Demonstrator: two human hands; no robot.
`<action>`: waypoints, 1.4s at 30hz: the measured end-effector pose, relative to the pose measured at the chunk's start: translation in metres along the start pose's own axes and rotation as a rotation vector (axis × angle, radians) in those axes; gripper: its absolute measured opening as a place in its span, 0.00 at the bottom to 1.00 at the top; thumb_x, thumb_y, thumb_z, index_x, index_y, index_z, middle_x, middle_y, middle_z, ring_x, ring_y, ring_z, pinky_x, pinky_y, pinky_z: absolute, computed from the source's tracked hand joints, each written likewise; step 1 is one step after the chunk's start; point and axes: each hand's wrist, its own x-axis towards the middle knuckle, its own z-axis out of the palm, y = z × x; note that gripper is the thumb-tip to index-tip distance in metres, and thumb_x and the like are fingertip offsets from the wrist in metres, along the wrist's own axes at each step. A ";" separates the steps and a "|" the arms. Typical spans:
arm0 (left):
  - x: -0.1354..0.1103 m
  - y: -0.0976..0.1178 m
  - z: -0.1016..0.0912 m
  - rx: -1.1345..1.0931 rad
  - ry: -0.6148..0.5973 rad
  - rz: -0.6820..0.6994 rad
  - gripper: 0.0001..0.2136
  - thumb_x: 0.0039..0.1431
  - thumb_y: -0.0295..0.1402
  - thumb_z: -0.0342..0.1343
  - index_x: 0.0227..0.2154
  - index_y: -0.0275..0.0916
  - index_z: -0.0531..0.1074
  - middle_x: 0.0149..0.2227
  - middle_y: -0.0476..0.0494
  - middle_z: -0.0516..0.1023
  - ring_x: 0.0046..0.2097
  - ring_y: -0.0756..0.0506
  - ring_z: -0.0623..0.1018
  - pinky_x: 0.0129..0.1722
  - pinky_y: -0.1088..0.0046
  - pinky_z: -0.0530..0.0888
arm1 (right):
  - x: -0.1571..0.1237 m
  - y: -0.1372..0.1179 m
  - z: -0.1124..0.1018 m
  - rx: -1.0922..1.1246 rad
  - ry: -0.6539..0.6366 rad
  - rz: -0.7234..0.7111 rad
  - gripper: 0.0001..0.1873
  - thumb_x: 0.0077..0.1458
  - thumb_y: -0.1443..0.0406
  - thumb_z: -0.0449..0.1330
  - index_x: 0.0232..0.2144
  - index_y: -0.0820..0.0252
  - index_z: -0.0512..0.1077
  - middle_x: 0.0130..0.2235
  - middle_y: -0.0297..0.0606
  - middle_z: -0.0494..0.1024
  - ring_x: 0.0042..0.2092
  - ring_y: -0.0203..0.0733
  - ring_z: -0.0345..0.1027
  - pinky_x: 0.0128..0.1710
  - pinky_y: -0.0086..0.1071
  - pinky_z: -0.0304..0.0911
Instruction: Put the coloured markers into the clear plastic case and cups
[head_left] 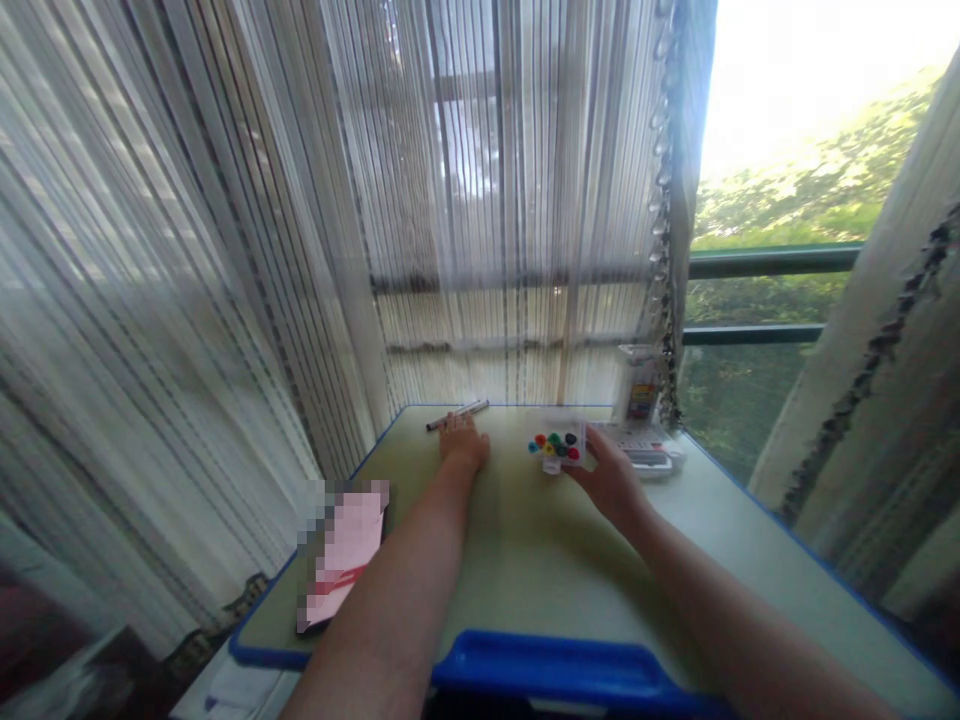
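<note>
My left hand (pixel 463 443) rests far out on the pale green table (pixel 525 560), fingers curled over the near end of two dark pens (pixel 459 414) lying by the curtain. My right hand (pixel 609 478) holds a small clear plastic box (pixel 559 447) with several coloured round pieces inside, fingers wrapped round its right side. Both forearms stretch across the table from the near edge.
A pink and white item (pixel 346 545), partly blurred out, lies at the table's left edge. A white carton (pixel 637 383) stands at the back right beside a flat white object (pixel 643 447). Sheer striped curtains hang behind; a blue tray rim (pixel 547 665) borders the front.
</note>
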 end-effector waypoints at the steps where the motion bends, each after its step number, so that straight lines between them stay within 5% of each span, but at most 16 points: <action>1: 0.001 -0.001 -0.001 0.009 -0.003 0.008 0.28 0.57 0.38 0.47 0.58 0.27 0.58 0.60 0.26 0.61 0.63 0.35 0.57 0.62 0.55 0.52 | 0.000 0.000 0.000 -0.004 -0.002 0.000 0.28 0.43 0.65 0.65 0.50 0.56 0.68 0.47 0.44 0.76 0.48 0.51 0.71 0.48 0.47 0.65; 7: 0.003 -0.004 -0.002 0.019 0.038 0.012 0.30 0.59 0.42 0.44 0.61 0.30 0.53 0.62 0.29 0.56 0.65 0.34 0.51 0.62 0.54 0.49 | 0.001 0.000 -0.004 0.031 -0.015 -0.003 0.29 0.43 0.65 0.65 0.50 0.56 0.67 0.48 0.44 0.75 0.49 0.50 0.70 0.49 0.47 0.65; 12: -0.002 0.000 -0.006 0.028 0.098 0.017 0.27 0.58 0.42 0.47 0.55 0.28 0.63 0.56 0.26 0.66 0.60 0.33 0.61 0.60 0.54 0.53 | 0.001 0.002 -0.006 0.045 -0.011 0.005 0.27 0.44 0.64 0.65 0.50 0.54 0.67 0.47 0.42 0.76 0.46 0.49 0.71 0.48 0.46 0.66; 16: -0.010 0.003 -0.012 0.058 0.138 0.052 0.26 0.58 0.40 0.48 0.58 0.33 0.60 0.58 0.30 0.63 0.63 0.33 0.56 0.60 0.54 0.53 | 0.001 0.004 -0.006 0.036 -0.004 -0.014 0.27 0.44 0.64 0.65 0.49 0.55 0.68 0.46 0.43 0.76 0.46 0.49 0.71 0.47 0.46 0.67; 22: -0.011 0.004 -0.012 0.050 -0.003 0.113 0.14 0.60 0.38 0.48 0.38 0.38 0.76 0.45 0.34 0.75 0.52 0.36 0.71 0.48 0.58 0.67 | 0.001 0.008 -0.007 0.019 -0.014 -0.009 0.28 0.43 0.63 0.65 0.50 0.53 0.68 0.46 0.42 0.76 0.46 0.50 0.71 0.47 0.47 0.67; 27: -0.013 0.008 -0.016 0.009 0.040 0.047 0.15 0.63 0.33 0.42 0.42 0.34 0.72 0.39 0.33 0.77 0.44 0.39 0.76 0.41 0.62 0.71 | 0.002 0.006 -0.009 0.048 -0.017 0.012 0.27 0.43 0.63 0.65 0.49 0.55 0.68 0.46 0.43 0.75 0.45 0.50 0.72 0.46 0.47 0.68; 34: -0.017 0.014 -0.028 -0.074 0.187 -0.014 0.17 0.66 0.34 0.34 0.45 0.30 0.65 0.35 0.32 0.77 0.38 0.41 0.78 0.40 0.64 0.70 | 0.003 0.007 -0.010 0.083 0.010 0.020 0.27 0.43 0.61 0.66 0.48 0.56 0.69 0.44 0.43 0.76 0.43 0.49 0.73 0.46 0.48 0.68; 42: -0.014 0.015 -0.021 -0.353 0.491 0.343 0.08 0.61 0.33 0.46 0.37 0.35 0.68 0.36 0.38 0.77 0.41 0.43 0.76 0.43 0.66 0.70 | 0.003 0.006 -0.010 0.069 -0.001 0.033 0.28 0.43 0.61 0.66 0.49 0.55 0.69 0.45 0.44 0.76 0.43 0.50 0.73 0.46 0.48 0.68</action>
